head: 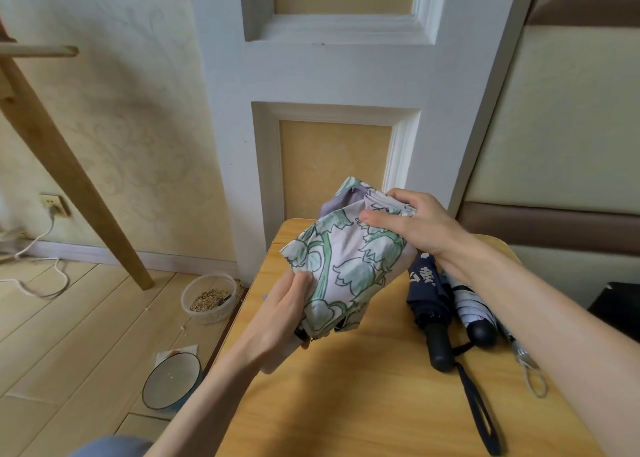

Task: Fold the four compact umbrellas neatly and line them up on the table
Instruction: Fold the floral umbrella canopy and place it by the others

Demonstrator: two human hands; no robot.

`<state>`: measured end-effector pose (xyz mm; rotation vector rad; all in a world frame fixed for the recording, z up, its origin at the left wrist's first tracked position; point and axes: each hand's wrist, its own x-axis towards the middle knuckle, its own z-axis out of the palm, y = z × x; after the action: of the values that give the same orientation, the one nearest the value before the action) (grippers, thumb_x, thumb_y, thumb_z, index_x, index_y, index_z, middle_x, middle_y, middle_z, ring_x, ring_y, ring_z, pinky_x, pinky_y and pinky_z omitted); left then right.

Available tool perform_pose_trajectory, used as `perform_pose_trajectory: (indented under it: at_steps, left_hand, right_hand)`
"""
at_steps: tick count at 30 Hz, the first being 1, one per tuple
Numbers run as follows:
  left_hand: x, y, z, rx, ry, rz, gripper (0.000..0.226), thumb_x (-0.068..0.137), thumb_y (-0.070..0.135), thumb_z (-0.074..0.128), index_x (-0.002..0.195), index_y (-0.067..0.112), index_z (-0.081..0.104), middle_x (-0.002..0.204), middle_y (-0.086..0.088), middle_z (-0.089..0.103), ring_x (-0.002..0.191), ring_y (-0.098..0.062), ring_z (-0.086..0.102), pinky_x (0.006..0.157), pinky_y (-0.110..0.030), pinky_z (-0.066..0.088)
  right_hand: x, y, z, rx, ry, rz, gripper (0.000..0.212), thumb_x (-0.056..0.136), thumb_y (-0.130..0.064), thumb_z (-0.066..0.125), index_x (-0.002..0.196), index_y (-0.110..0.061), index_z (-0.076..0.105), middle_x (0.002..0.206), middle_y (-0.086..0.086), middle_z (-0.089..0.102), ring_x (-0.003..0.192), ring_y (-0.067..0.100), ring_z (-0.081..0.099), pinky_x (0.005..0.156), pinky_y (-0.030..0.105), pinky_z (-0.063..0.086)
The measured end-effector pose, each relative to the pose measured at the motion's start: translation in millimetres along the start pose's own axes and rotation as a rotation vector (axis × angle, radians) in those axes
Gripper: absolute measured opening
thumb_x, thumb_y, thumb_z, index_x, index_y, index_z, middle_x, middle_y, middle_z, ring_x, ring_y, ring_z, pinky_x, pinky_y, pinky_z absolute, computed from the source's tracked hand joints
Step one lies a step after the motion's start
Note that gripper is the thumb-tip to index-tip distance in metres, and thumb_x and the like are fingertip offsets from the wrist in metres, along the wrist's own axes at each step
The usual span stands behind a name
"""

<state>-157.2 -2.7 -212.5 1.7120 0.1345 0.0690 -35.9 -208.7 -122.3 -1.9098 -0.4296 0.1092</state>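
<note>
Both hands [277, 311] around crumpled floral umbrella [346, 259]

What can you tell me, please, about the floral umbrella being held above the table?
The floral umbrella has pale lilac fabric printed with green bell-shaped flowers and stems. It is collapsed but loose, its canopy bunched and not yet wrapped. It tilts above the wooden table, held by the left hand near its lower end and the right hand pinching folds at the top.

floral umbrella [346, 266]: pale lilac, green flowers | navy umbrella [427, 295]: white lettering | table [381, 404]: yellow woodgrain
</note>
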Motion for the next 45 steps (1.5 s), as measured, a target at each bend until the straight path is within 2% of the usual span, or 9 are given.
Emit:
perform_pose_trajectory:
  at_steps: [2, 4, 6, 10, 18, 26, 31, 39, 45]
  left_hand:
    - [1, 3, -2, -0.036, 0.022, -0.044, 0.033, 0.105, 0.044, 0.045, 0.132, 0.026, 0.044, 0.106, -0.027, 0.070, 0.083, -0.050, 0.072, 0.051, -0.042, 0.056]
    - [5, 0, -4, 0.028, 0.067, -0.037, 0.069, 0.101, 0.053, 0.049, 0.157, 0.045, 0.009, 0.126, -0.013, 0.072, 0.100, -0.043, 0.075, 0.070, -0.043, 0.059]
    - [6, -1, -6, 0.380, 0.296, 0.153, 0.096, 0.095, 0.063, 0.052, 0.162, 0.043, -0.013, 0.165, -0.008, 0.036, 0.134, -0.032, 0.056, 0.094, -0.046, 0.049]
    - [-3, 6, 6, 0.670, 0.416, 0.741, 0.075, 0.101, 0.052, 0.055, 0.166, 0.030, 0.024, 0.167, 0.003, 0.028, 0.146, -0.012, 0.040, 0.112, -0.042, 0.042]
    - [7, -14, 11, 0.435, 0.215, 0.446, 0.089, 0.072, 0.051, 0.087, 0.150, 0.040, 0.045, 0.127, 0.025, 0.069, 0.110, -0.004, 0.071, 0.085, -0.041, 0.062]
    - [7, -15, 30, 0.020, 0.055, 0.183, 0.062, 0.074, 0.009, 0.088, 0.125, 0.036, 0.063, 0.096, -0.008, 0.075, 0.063, -0.018, 0.065, 0.046, -0.024, 0.045]
    - [-1, -1, 26, -0.126, 0.081, 0.053, 0.035, 0.086, 0.011, 0.085, 0.112, 0.019, 0.063, 0.079, -0.009, 0.076, 0.063, -0.030, 0.073, 0.046, -0.029, 0.043]
    - [-4, 3, 17, -0.227, -0.068, 0.042, 0.064, 0.074, 0.044, 0.083, 0.120, 0.006, 0.058, 0.094, -0.033, 0.073, 0.075, -0.038, 0.074, 0.045, -0.027, 0.042]
    - [-9, -1, 31, -0.287, -0.117, 0.022, 0.048, 0.077, 0.033, 0.079, 0.112, 0.009, 0.058, 0.079, -0.030, 0.065, 0.049, -0.022, 0.061, 0.039, -0.027, 0.040]
  right_hand:
    - [1, -2, 2, -0.001, 0.046, -0.030, 0.031, 0.085, -0.033, 0.087, 0.099, -0.009, 0.074, 0.095, 0.003, 0.081, 0.091, 0.019, 0.078, 0.078, 0.031, 0.058]
    - [1, -4, 3, 0.004, 0.071, -0.049, 0.027, 0.085, -0.032, 0.087, 0.095, -0.011, 0.074, 0.093, 0.000, 0.081, 0.089, 0.016, 0.078, 0.079, 0.032, 0.059]
    - [1, -3, 3, -0.004, 0.100, -0.053, 0.022, 0.085, -0.033, 0.088, 0.091, -0.017, 0.075, 0.092, -0.002, 0.080, 0.089, 0.016, 0.078, 0.084, 0.038, 0.061]
    - [5, -2, 7, -0.051, 0.185, -0.057, 0.021, 0.081, -0.041, 0.087, 0.081, -0.027, 0.072, 0.088, -0.006, 0.079, 0.091, 0.018, 0.077, 0.090, 0.050, 0.061]
    - [3, -9, 20, -0.014, 0.141, -0.079, 0.026, 0.083, -0.044, 0.086, 0.086, -0.022, 0.074, 0.089, -0.007, 0.080, 0.091, 0.015, 0.077, 0.091, 0.050, 0.061]
    - [1, -8, 8, 0.008, 0.124, -0.060, 0.026, 0.087, -0.052, 0.081, 0.089, -0.026, 0.077, 0.093, -0.010, 0.079, 0.092, 0.008, 0.075, 0.084, 0.034, 0.060]
    - [-14, 4, -14, 0.126, 0.057, -0.111, 0.034, 0.095, -0.059, 0.067, 0.122, -0.039, 0.070, 0.122, -0.016, 0.072, 0.114, -0.002, 0.065, 0.091, 0.024, 0.049]
    - [-43, 57, -19, -0.058, -0.079, -0.269, 0.019, 0.093, -0.022, 0.079, 0.112, -0.023, 0.078, 0.106, -0.011, 0.077, 0.102, 0.003, 0.070, 0.088, 0.023, 0.054]
    - [-58, 89, -8, -0.337, 0.041, -0.309, 0.027, 0.081, -0.058, 0.077, 0.097, -0.036, 0.076, 0.117, -0.020, 0.056, 0.122, 0.008, 0.044, 0.105, 0.027, 0.035]
